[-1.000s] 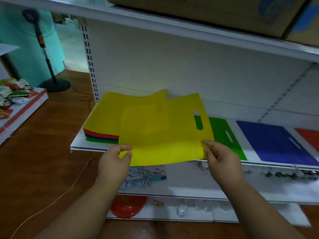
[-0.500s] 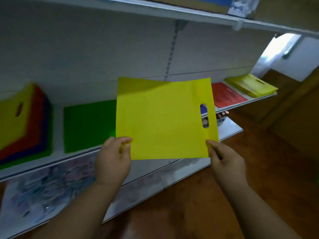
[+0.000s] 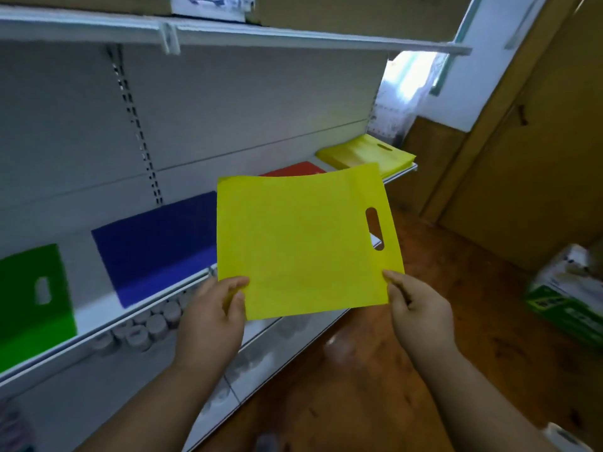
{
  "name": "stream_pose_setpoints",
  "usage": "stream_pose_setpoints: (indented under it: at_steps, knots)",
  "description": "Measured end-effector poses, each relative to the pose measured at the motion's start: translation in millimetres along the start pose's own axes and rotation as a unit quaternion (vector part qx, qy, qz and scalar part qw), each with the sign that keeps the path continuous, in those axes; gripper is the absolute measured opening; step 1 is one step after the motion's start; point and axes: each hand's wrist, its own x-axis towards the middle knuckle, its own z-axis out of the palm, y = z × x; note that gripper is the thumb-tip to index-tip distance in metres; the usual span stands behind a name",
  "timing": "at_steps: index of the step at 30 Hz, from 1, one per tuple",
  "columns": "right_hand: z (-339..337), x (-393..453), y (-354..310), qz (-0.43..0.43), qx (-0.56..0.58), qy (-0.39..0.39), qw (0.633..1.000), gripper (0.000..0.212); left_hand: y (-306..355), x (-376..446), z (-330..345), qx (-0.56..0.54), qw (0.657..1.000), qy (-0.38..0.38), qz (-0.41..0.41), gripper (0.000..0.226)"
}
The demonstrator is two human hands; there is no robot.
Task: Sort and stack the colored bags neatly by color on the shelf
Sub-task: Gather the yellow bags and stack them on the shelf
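Note:
I hold a flat yellow bag (image 3: 303, 243) in the air in front of the white shelf (image 3: 137, 318). My left hand (image 3: 212, 316) pinches its lower left corner. My right hand (image 3: 419, 313) pinches its lower right corner, below the handle slot. On the shelf lie a green bag (image 3: 32, 305) at the left, a blue bag (image 3: 153, 243) beside it, a red bag (image 3: 293, 169) mostly hidden behind the held bag, and a yellow stack (image 3: 365, 154) at the far right end.
An upper shelf (image 3: 228, 34) carries cardboard boxes. Small jars (image 3: 146, 327) line the lower shelf under the blue bag. A wooden door (image 3: 528, 141) stands at the right, with a green and white box (image 3: 571, 298) on the wooden floor.
The view has swung right along the shelf with the yellow bag in both hands. The mixed pile at the left has left the view, and the yellow stack at the far end is closer.

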Motion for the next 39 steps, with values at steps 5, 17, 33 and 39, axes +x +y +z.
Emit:
stream_pose_setpoints:
  at_steps: [5,17,33,39]
  knots:
    - [0,84,31,0.009,-0.029,-0.005,1.0,0.028,18,74,66,0.001,1.0,-0.019,0.012,0.028]
    - [-63,248,166,0.048,-0.069,0.034,0.996,0.03,132,207,256,0.023,0.994,-0.043,0.1,0.025]
    - [-14,497,253,-0.076,-0.042,-0.126,0.988,0.035,177,290,381,0.15,0.984,0.054,-0.076,0.015]
    - [15,581,245,-0.121,-0.077,-0.119,0.982,0.033,184,356,401,0.184,0.974,0.08,-0.101,0.019]
